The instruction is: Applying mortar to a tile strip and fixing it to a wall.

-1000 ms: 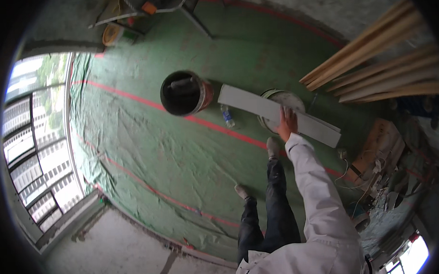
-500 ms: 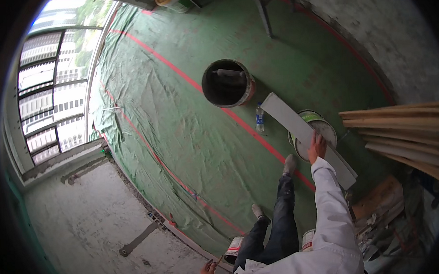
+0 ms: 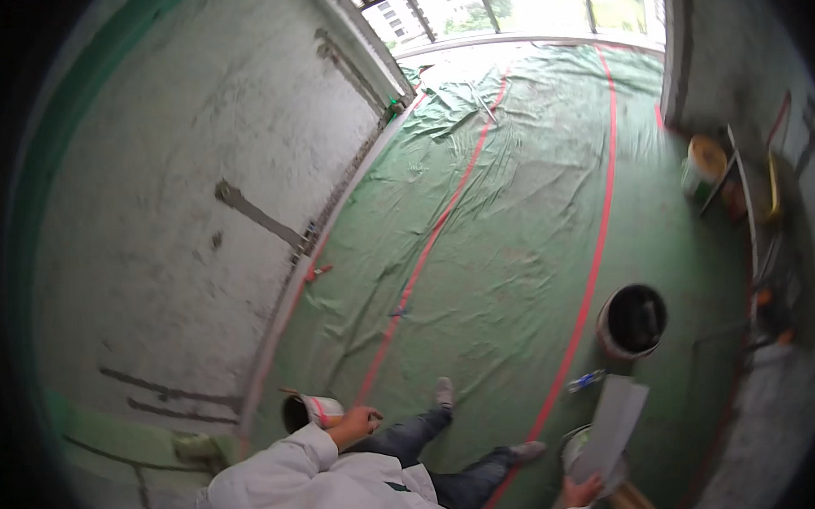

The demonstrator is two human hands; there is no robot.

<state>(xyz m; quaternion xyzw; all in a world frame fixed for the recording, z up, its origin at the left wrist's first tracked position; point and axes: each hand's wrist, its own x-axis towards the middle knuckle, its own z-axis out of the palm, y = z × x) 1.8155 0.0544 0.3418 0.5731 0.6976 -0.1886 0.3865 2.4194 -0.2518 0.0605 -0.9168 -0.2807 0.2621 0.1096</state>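
Note:
My right hand (image 3: 584, 491) grips the lower end of flat white boards (image 3: 615, 413), which seem to be two overlapping strips. Beneath them stands a bucket (image 3: 576, 444), mostly covered. My left hand (image 3: 365, 423) is beside a small bucket (image 3: 324, 410) with a red band, its fingers curled; what they hold, if anything, is too small to make out. A thin stick (image 3: 287, 391) shows at that bucket's rim. Beyond the boards' far end are a plastic bottle (image 3: 585, 380) and a large dark-mouthed bucket (image 3: 613, 344) with a paint roller (image 3: 649, 321) inside.
Wrinkled green sheeting (image 3: 479, 261) with red stripes covers the floor. A bare plaster wall (image 3: 174, 263) runs along the left, with windows (image 3: 507, 9) at the far end. At the right stand a lidded bucket (image 3: 702, 165) and a metal frame (image 3: 752, 224). Timber (image 3: 631, 501) lies near my right hand.
My view has swung left, bringing the plaster wall and the small bucket into full sight. My right hand stays on the boards. The thin stick at my left hand earlier no longer shows there.

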